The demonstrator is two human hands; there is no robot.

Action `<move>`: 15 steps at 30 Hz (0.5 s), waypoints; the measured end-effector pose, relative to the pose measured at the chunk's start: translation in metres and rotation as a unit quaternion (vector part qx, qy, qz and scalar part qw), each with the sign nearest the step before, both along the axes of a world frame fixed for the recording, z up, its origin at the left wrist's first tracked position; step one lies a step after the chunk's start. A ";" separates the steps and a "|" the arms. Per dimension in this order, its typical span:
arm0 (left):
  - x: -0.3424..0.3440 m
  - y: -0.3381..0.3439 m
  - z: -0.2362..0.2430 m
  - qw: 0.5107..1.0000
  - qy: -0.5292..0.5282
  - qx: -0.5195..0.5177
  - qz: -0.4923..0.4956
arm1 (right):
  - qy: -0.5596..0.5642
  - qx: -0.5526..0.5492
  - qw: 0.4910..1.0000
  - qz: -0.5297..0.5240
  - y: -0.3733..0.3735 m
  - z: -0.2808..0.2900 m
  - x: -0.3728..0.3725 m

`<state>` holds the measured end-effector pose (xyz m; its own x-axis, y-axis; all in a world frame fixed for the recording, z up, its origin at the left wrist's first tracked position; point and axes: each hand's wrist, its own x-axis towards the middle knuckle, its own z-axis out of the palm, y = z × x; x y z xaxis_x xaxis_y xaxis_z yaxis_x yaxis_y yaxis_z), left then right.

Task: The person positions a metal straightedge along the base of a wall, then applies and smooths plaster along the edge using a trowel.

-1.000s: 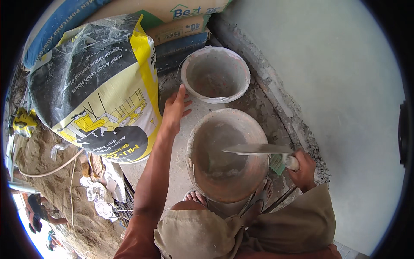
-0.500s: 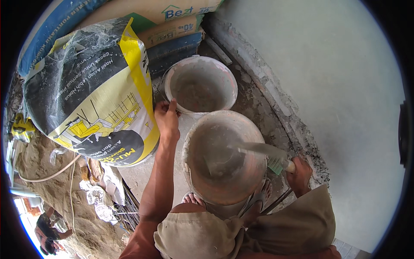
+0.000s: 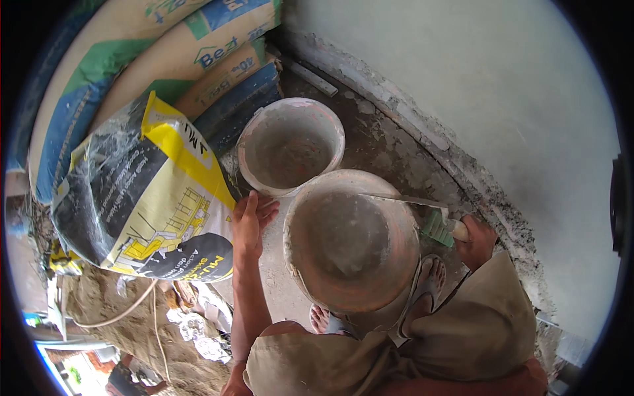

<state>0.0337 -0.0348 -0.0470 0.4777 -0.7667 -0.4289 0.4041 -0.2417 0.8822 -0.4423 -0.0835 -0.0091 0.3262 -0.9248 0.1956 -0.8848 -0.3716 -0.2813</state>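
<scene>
My right hand (image 3: 477, 241) is closed round the pale handle of a plastering trowel (image 3: 432, 228) that has a green bracket. Its blade, seen nearly edge-on, reaches over the right rim of the near bucket (image 3: 396, 274). Grey residue coats this wide bucket inside, and it stands between my feet. Just beyond it is a second, smaller bucket (image 3: 247, 158), whose inside is also smeared grey. My left hand (image 3: 247, 228), fingers apart and holding nothing, is beside that bucket's near-left rim; whether it touches the rim I cannot tell. A yellow, black and white bag (image 3: 178, 171) bulges to its left.
Stacked brown, green and blue sacks (image 3: 152, 59) fill the far left. Along the right runs a smooth grey wall (image 3: 502, 99) with a rough base. Sand (image 3: 132, 330), a hose (image 3: 122, 313) and crumpled wrappers lie at lower left, where another person (image 3: 129, 379) is partly visible.
My left hand has come away from the far bucket's rim and its fingers have spread. The trowel has turned edge-on and shifted right, out from over the near bucket's middle. My view has shifted too.
</scene>
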 end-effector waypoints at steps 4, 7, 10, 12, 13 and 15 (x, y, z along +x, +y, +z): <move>0.013 0.018 0.052 0.966 -0.148 0.114 -0.176 | -0.069 0.003 0.998 -0.014 0.000 -0.028 -0.017; 0.016 0.010 0.100 0.921 -0.230 0.150 -0.276 | -0.028 0.027 0.999 0.001 -0.009 -0.031 -0.022; 0.013 -0.031 0.135 0.878 -0.295 0.099 -0.364 | -0.059 0.016 0.997 0.043 -0.017 -0.034 -0.027; 0.007 -0.080 0.142 0.869 -0.268 0.082 -0.408 | -0.045 0.019 0.998 0.030 -0.024 -0.040 -0.026; 0.004 -0.107 0.136 0.865 -0.262 0.076 -0.422 | -0.047 0.024 0.998 0.031 -0.028 -0.047 -0.031; -0.002 -0.163 0.126 0.863 -0.248 0.075 -0.433 | -0.102 0.030 0.994 0.036 -0.032 -0.057 -0.038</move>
